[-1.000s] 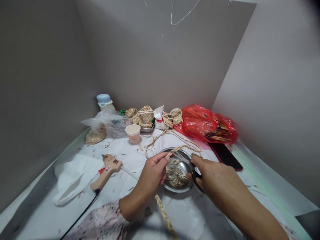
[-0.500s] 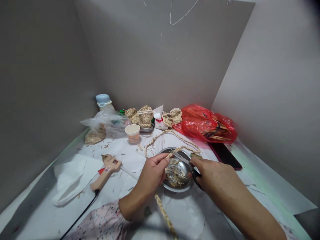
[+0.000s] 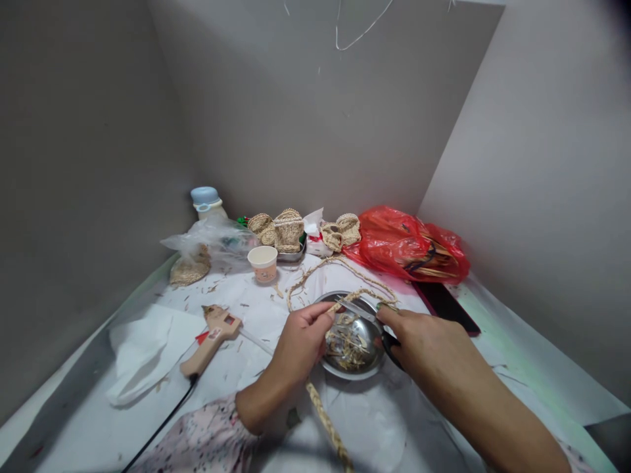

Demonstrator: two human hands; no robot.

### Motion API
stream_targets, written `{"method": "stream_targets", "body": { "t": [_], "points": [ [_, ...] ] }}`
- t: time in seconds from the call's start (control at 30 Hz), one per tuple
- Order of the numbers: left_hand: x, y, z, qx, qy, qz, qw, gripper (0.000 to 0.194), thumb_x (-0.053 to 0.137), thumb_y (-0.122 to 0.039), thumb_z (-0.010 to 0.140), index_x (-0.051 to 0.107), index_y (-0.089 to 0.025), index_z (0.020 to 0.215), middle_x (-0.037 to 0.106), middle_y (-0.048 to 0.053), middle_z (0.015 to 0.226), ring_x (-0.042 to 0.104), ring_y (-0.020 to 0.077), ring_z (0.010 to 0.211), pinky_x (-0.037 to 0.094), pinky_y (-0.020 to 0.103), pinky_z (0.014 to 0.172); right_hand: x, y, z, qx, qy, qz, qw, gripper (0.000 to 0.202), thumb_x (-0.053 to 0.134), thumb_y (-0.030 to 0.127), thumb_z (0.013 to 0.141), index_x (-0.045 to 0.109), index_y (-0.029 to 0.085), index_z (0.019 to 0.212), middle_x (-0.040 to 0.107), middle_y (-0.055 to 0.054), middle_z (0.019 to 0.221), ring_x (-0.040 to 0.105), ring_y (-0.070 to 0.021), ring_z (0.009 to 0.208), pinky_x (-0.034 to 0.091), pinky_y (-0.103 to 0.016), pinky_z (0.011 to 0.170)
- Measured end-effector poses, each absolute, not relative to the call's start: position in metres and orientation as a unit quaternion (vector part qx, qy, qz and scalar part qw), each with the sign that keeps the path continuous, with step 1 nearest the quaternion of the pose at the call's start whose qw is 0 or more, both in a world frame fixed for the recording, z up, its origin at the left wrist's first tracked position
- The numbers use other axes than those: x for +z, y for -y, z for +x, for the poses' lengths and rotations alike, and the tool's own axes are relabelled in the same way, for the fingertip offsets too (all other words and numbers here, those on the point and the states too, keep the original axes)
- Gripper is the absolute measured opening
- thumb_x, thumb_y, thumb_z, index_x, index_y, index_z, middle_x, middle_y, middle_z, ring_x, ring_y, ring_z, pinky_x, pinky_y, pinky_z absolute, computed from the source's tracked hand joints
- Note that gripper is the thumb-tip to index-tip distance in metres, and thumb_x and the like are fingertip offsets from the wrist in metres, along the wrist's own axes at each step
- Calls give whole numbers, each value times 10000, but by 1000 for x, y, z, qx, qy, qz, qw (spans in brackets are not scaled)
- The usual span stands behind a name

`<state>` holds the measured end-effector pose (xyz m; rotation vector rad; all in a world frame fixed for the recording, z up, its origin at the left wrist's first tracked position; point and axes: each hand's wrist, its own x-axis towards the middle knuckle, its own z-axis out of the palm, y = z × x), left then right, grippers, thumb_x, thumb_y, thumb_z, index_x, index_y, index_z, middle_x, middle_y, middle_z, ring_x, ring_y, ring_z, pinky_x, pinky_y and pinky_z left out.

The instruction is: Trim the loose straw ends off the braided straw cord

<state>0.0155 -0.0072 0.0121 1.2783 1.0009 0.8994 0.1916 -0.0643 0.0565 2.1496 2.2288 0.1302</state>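
A long braided straw cord (image 3: 324,415) runs up from the front edge, through my left hand (image 3: 303,338), and loops round behind a metal bowl (image 3: 352,375). The fingers of my left hand pinch the cord above the bowl's left side. My right hand (image 3: 419,338) is closed round the black handles of a pair of scissors (image 3: 362,311). Their blades point left and lie at the cord, close to my left fingertips. Straw trimmings (image 3: 350,348) lie in the bowl beneath.
At left lies a glue gun (image 3: 213,341) with its cable, beside crumpled white paper (image 3: 142,348). A paper cup (image 3: 263,265), woven straw pieces (image 3: 288,231) and a red plastic bag (image 3: 394,243) stand farther back. A dark phone (image 3: 448,307) lies at right.
Both hands keep almost the same place over the bowl. The right hand and scissors have shifted very slightly; the whole view has moved a little.
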Motion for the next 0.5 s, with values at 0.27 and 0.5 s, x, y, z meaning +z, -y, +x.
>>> {"method": "stream_targets", "body": {
  "t": [0.27,0.5],
  "points": [
    [14,7,15,392,-437,548,595,354,530,-296,789,693,-93,1028,373,-84,378,271,62,342,167,190,359,56,64,194,35,-727,685,18,125,567,214,826,598,270,933,704,-8,845,666,-199,732,168,-276,498],
    [13,5,15,407,-436,530,603,359,539,-301,780,685,-81,1024,355,-89,366,267,62,337,160,192,359,54,62,197,40,-743,669,-1,139,569,196,817,597,278,927,702,-2,852,668,-187,743,204,-282,509]
  ]
}}
